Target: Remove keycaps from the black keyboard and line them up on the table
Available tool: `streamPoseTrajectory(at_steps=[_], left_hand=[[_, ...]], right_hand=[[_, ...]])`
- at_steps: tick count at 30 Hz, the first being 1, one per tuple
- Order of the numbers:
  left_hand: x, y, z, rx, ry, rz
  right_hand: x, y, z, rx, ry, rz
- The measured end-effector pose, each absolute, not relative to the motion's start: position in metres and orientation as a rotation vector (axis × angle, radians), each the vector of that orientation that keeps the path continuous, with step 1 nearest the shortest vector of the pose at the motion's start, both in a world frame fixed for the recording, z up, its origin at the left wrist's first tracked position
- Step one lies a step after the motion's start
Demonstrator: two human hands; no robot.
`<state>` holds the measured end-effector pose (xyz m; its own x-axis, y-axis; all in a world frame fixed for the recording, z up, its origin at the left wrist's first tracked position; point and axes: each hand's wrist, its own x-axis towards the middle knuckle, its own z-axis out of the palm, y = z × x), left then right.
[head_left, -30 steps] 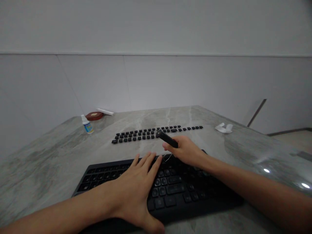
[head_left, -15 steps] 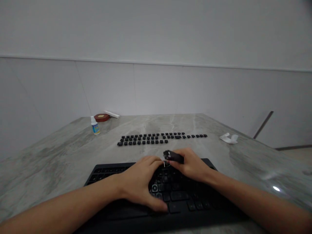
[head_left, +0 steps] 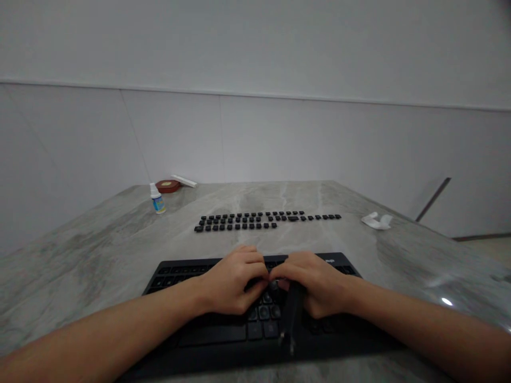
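1. Black keyboard (head_left: 223,332) lies flat on the grey marbled table (head_left: 99,239), lower centre of the frame, long edge running left to right. Several key positions near its middle are hidden under the hands.
2. Dark slim tool (head_left: 293,314), handle pointing toward the lower edge of the frame, stands tilted over the keyboard's middle rows. Its upper end is inside the right hand's grasp; the working tip is hidden between the two hands.
3. Right hand (head_left: 315,282): fingers curled closed around the upper part of the tool, knuckles up, resting over the keyboard just right of centre.
4. Left hand (head_left: 233,282): fingers bent down onto the keys at centre, fingertips hidden beneath the hand. Cannot tell whether it pinches anything. It touches or nearly touches the right hand at the thumbs.
5. Both forearms enter from the lower corners and meet over the keyboard.
6. Loose black keycaps (head_left: 255,221) are laid out in rows on the table just above the keyboard, middle of the frame, apart from it.
7. Small white bottle (head_left: 157,198) with a blue label stands upright at mid left, near the table's far edge.
8. Round brown dish (head_left: 168,185) sits just behind the bottle; a white flat strip (head_left: 184,181) lies beside it to the right.
9. Crumpled white cloth (head_left: 377,220) lies at mid right, well apart from the keycaps.
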<state>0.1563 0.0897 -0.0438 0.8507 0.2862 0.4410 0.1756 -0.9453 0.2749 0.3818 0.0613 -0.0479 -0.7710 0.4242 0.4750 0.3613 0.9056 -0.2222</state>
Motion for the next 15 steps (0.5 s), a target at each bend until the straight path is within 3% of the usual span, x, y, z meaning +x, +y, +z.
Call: streamPoseTrajectory(at_steps=[3,15], left_hand=[[0.1568,0.0918,-0.0463,2.779,0.360,0.710],[0.1615,0.0948,-0.0494,2.716,0.515,0.669]], right_hand=[[0.3820,0.0584,-0.0474,-0.592,-2.618,0.093],[0.3782,0.0591,-0.0528,-0.778,-2.462,0.398]])
